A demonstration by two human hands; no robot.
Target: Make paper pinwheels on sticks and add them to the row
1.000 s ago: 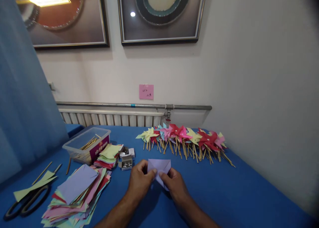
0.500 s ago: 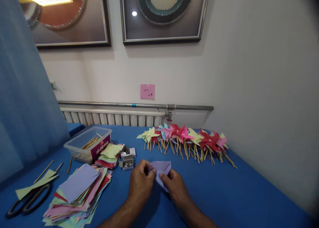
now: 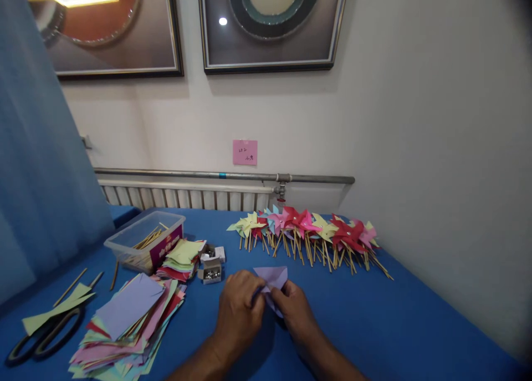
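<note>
And here are both hands, close together at the middle of the worktop [image 3: 374,320], clamped on one sheet of purple paper [image 3: 277,274]! The left hand [image 3: 240,310] is curled over the sheet's left side, knuckles up, its fingertips largely tucked out of sight; the right hand [image 3: 296,313] has the right side, thumb pressed on top. The paper sits right between them, its flat upper edge poking out beyond the fingers and a narrower part slanting down between the hands. Just past the left hand, two little boxes [image 3: 211,273] stand open, shiny metal bits inside, and a small pile of coloured paper [image 3: 183,257] lies right next to them. Further out on that side, there's the clear plastic tub [image 3: 124,257] with thin sticks in it! Left of the left hand, look at that big, messy paper stack [image 3: 120,342], a purple sheet on top, and farther left the black-handled scissors [image 3: 58,332], a pale green paper piece lying across them. Out ahead of the right hand, a whole row of pinwheels [image 3: 297,219] in red, pink, yellow and blue, sticks pointing back this way!
</note>
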